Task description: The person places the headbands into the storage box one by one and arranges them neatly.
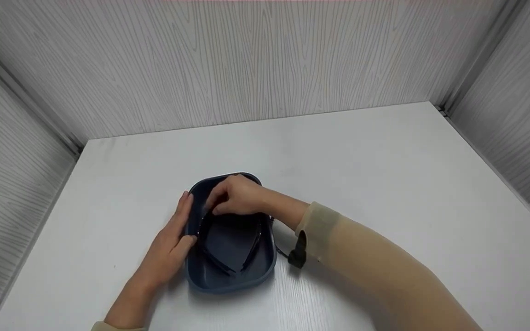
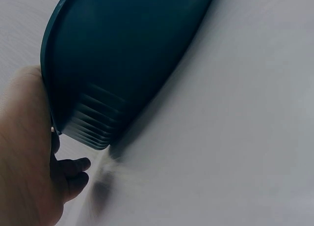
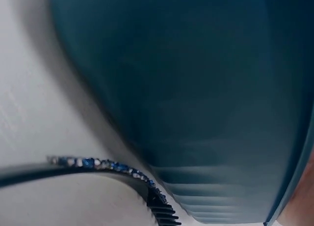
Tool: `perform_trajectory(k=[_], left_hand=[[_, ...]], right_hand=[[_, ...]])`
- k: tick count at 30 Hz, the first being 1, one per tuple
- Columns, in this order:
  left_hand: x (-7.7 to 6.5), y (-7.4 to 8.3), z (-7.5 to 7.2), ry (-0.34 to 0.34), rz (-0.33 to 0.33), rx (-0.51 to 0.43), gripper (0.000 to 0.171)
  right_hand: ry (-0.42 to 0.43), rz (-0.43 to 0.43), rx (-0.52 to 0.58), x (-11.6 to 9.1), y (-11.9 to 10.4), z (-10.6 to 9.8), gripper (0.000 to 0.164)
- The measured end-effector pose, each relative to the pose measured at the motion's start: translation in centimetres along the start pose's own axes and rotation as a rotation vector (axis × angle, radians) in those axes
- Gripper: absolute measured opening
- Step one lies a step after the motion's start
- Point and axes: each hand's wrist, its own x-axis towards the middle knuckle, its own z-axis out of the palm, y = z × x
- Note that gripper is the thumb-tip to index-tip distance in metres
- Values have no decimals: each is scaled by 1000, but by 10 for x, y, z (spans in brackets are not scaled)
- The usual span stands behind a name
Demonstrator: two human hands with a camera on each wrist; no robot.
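A dark blue plastic basin (image 1: 228, 289) with rounded corners stands on the white table. My left hand (image 1: 166, 250) grips its left wall, the thumb at the rim and the fingers along the outside. In the left wrist view, that hand (image 2: 29, 152) is beside the basin's ribbed side (image 2: 98, 118). Inside the basin lies a dark headband (image 1: 219, 262), its two ends towards me. My right hand (image 1: 239, 195) reaches over the right wall and pinches the headband's upper left part; the fingertips are partly hidden.
Against the basin's right side, a black hair accessory with blue and clear stones and comb teeth (image 3: 117, 167) lies on the table. A black object (image 1: 298, 253) is by my right sleeve. Pale wood-grain panels (image 1: 246, 59) border the table at the back and sides.
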Motion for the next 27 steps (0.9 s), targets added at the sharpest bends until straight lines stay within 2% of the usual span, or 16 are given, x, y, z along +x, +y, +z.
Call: perform_trajectory(k=[7,14,22,27], left_hand=[[-1,0,1,4,3,2,83],[0,0,0,-4,-6,5,84],[-1,1,-1,0,-10,17,81],[-1,1,-1,17,-1,28,80]], right_hand=[[-3,1,17,0,0,0,17],[56,0,154,-2,1,-7,23],[206,-130,280,-16,-7,-44,24],[251,-109,356,-32,5,-66,25]])
